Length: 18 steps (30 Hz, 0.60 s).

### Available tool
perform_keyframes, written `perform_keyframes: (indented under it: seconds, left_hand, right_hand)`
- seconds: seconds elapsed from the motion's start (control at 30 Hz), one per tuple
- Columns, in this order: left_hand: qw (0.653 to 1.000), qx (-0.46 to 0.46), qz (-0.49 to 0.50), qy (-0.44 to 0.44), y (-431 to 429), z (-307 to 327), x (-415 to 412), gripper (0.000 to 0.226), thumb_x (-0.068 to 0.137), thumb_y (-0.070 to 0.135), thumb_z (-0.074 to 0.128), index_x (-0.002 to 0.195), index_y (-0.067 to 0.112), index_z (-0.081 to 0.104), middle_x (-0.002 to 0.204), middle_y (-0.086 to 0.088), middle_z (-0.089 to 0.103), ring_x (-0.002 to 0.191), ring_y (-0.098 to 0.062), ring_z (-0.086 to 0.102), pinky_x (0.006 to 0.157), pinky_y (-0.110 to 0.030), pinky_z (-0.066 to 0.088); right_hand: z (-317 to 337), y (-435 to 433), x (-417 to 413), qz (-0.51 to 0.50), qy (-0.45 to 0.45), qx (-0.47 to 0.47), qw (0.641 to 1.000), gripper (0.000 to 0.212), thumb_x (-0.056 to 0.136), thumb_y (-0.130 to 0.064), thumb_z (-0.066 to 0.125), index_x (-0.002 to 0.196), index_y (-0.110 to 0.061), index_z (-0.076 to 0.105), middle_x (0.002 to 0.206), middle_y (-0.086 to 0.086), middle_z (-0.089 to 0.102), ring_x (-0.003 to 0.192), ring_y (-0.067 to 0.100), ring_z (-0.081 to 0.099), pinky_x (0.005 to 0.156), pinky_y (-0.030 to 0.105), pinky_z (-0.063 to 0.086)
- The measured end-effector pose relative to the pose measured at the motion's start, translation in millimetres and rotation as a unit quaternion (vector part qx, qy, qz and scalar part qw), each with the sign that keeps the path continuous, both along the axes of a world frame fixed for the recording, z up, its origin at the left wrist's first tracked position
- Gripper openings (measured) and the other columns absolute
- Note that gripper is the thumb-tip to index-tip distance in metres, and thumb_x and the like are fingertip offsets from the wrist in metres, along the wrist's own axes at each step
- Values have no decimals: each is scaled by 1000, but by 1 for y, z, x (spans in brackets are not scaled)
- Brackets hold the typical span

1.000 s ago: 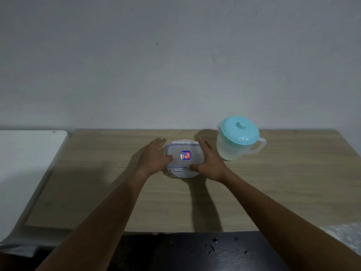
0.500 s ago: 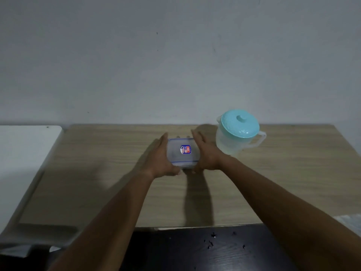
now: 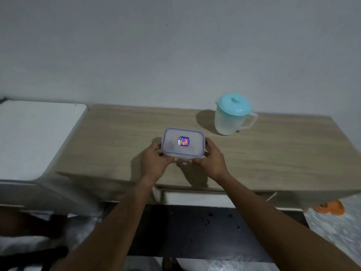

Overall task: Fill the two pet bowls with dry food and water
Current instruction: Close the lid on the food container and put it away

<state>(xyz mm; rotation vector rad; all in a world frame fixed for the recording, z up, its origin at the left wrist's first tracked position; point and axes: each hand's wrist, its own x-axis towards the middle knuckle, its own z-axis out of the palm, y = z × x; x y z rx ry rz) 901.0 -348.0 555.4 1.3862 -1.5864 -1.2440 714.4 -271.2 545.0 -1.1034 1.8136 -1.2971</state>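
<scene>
Both of my hands are wrapped around the clear lidded container (image 3: 183, 143): my left hand (image 3: 155, 163) clasps its left end and my right hand (image 3: 212, 161) its right end, fingers (image 3: 156, 147) curled against the sides, thumbs along the near edge. I hold it just above the tabletop (image 3: 273, 153), near the front edge, and its blue-rimmed lid looks clipped on. I judge this as the very start: nothing is poured, no lid is off, and neither pet bowl is anywhere in my sight. Still to do, as I see it, is finding the bowls, opening this box, tipping food into one bowl and water into the other.

Whether the box actually holds dry food I cannot tell; through the frosted lid I see only a faint dark smudge beside the sticker. Below the tabletop, the near floor is dark and smeared, and an orange shape (image 3: 330, 207) at the right is too blurred to name.

Further back, the pitcher (image 3: 231, 119) with the teal lid stands well apart from my hands, near the wall. Its body is cloudy, so the water level is hard to make out. A white surface (image 3: 33, 137) adjoins the tabletop at left, cut off by the frame.
</scene>
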Motion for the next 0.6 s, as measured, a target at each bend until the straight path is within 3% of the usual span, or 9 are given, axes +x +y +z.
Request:
perform_keyframes:
  seconds: [0.07, 0.2, 0.3, 0.37, 0.47, 0.6]
  left_hand:
    - [1000, -11, 8, -7, 27, 7, 6, 71, 50, 14, 92, 116, 17, 67, 107, 1, 71, 95, -17, 70, 80, -37, 60]
    - [1000, -12, -7, 14, 105, 19, 15, 61, 57, 2, 90, 111, 21, 67, 97, 12, 67, 87, -11, 68, 67, -11, 54]
    - [999, 2, -13, 32, 158, 15, 22, 60, 55, 0, 91, 100, 31, 65, 97, 5, 72, 94, -18, 71, 77, -22, 58]
    - [999, 12, -6, 37, 188, 10, 28, 61, 54, 5, 92, 106, 24, 67, 102, -1, 73, 99, -21, 70, 80, -28, 58]
    - [1000, 10, -2, 17, 220, 4, 36, 62, 53, 15, 94, 108, 22, 67, 102, -1, 73, 96, -24, 70, 79, -34, 59]
    - [999, 21, -5, 31, 239, 1, 41, 54, 55, 5, 92, 94, 31, 65, 94, 3, 74, 89, -19, 72, 78, -31, 59]
  right_hand:
    - [0, 25, 8, -7, -29, -8, 1000, 78, 61, -2, 91, 128, -25, 57, 119, -7, 68, 102, 2, 66, 75, 19, 57]
    - [-1, 97, 17, 3, -65, -20, 998, 73, 66, 3, 85, 129, -26, 60, 107, -13, 70, 93, 16, 70, 71, 40, 64]
    - [-8, 149, 22, 12, -68, -28, 997, 73, 62, -5, 86, 128, -27, 61, 98, -3, 74, 83, 18, 69, 74, 45, 63]
    - [-11, 177, 24, 19, -61, -31, 997, 76, 59, -13, 86, 128, -31, 61, 103, -1, 76, 89, 17, 71, 76, 41, 63]
    - [-12, 213, 28, 33, -69, -28, 997, 77, 63, -4, 85, 131, -33, 61, 111, -3, 76, 103, 18, 72, 81, 41, 63]
    - [-16, 235, 34, 30, -46, -18, 998, 80, 63, -12, 84, 131, -44, 57, 112, -9, 74, 102, 13, 70, 81, 49, 62]
